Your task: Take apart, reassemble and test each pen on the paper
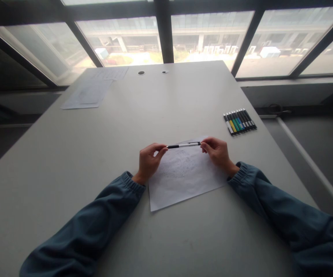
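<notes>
A black and white pen [186, 145] is held level between my two hands, above a sheet of paper [180, 192]. My left hand [151, 158] pinches its black grip end at the tip. At the other end, beside the clip, the fingers of my right hand [216, 152] are closed on the pen. Faint marks show in the middle of the paper, too blurred to read. Part of the sheet's right side is hidden by my right hand and sleeve.
A row of several pens [240, 122] with white, yellow, green, blue and black barrels lies to the right. Loose papers [88, 92] rest at the table's far left. Two round holes are near the far edge of the white table [120, 127], below the windows.
</notes>
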